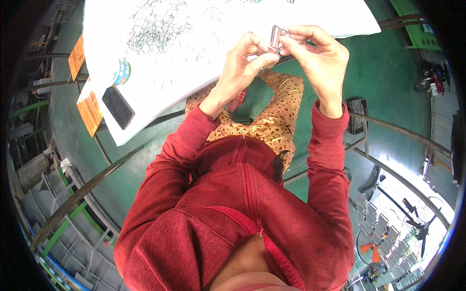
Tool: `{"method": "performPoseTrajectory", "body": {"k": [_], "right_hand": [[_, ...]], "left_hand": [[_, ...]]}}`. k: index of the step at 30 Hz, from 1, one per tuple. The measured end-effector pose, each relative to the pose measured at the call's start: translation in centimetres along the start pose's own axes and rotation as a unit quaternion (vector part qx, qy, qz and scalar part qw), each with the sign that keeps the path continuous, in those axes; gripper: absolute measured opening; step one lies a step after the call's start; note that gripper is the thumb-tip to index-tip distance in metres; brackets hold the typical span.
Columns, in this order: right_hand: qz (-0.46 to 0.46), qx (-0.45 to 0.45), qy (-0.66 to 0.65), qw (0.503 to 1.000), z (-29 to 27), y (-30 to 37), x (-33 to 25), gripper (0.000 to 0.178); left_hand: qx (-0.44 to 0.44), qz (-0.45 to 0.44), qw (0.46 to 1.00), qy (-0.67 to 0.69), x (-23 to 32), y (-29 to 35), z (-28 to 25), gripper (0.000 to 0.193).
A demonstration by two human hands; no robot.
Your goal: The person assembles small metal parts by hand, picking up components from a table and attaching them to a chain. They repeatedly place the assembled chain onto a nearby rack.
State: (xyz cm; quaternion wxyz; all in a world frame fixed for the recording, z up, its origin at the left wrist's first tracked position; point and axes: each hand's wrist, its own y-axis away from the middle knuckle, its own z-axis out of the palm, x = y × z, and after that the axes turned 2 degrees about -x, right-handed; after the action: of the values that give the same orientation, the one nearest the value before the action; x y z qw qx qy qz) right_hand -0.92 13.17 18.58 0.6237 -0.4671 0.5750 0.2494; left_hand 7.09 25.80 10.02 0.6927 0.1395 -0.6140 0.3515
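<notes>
White tabletop (pixel 165 104) stands over a green floor (pixel 383 68), both hands (pixel 243 59) (pixel 324 57) pinching a small rectangular piece (pixel 276 37).

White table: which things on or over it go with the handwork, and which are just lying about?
Likely part of the work:
small flat piece, at the fingertips of the left hand and right hand
pile of small dark curved bits

Probably just lying about:
black phone
round blue-banded item, use unclear

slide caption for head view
Left hand and right hand meet at a small flat piece by a white table strewn with dark bits.
</notes>
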Motion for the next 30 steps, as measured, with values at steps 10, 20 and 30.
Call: {"method": "performPoseTrajectory", "body": {"k": [10, 20, 30], "right_hand": [[0.02, 0.004, -0.025, 0.999, -0.9, 0.6, -0.9, 0.017], [0.045, -0.008, -0.018, 0.999, -1.8, 1.6, -1.8, 0.014], [0.062, -0.052, -0.033, 0.996, -1.2, 2.0, -1.5, 0.016]], "left_hand": [[0.023, 0.056, 0.995, -0.074, 1.3, 1.0, -0.1, 0.033], [0.371, 0.112, 0.904, -0.179, 6.1, -0.3, -13.8, 0.025], [0.074, -0.088, 0.806, -0.581, 2.1, -7.7, -22.2, 0.018]]}}
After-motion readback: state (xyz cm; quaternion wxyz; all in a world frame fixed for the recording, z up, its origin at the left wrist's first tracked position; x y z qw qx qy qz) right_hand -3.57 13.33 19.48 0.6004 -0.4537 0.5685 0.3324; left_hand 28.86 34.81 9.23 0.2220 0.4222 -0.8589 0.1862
